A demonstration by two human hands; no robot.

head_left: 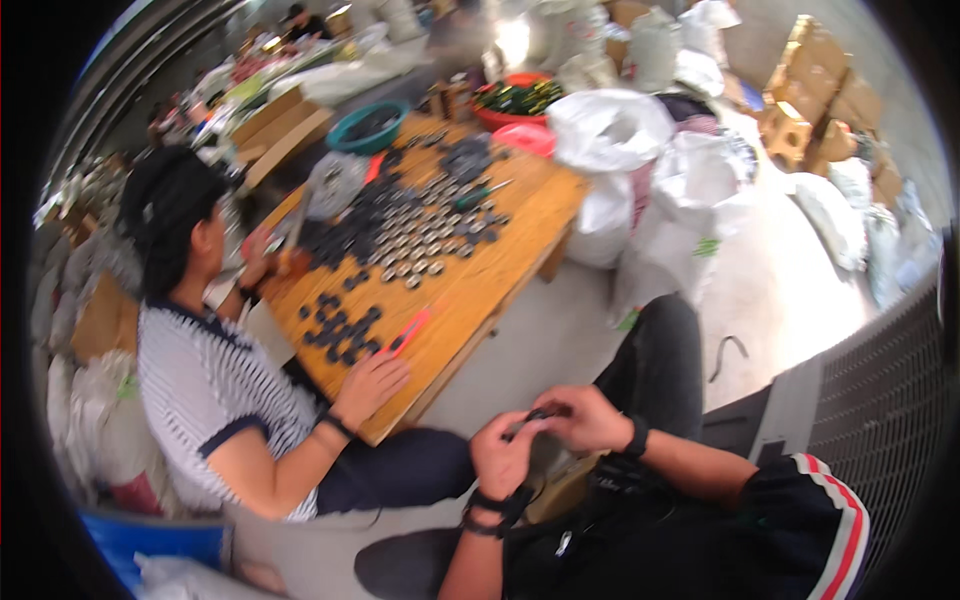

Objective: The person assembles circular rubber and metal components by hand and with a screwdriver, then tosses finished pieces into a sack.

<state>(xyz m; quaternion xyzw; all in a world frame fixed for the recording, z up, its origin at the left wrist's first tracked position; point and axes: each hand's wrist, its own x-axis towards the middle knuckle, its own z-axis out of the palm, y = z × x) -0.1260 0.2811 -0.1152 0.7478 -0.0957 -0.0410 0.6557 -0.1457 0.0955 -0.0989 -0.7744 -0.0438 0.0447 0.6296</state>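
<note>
In front of me, above my lap, my left hand and my right hand meet with bent fingers around a small dark piece. Blur and my fingers hide its exact kind. Both hands pinch it from opposite sides. Beyond them stands a wooden table, its nearest corner to the left of my hands. On it lie rows of small round pieces with pale metallic centres and a loose group of black round pieces.
A co-worker sits at the table's left, one hand near a red-and-pink tool. A green-handled screwdriver, a teal basin and a red basin are farther off. White sacks stand right of the table.
</note>
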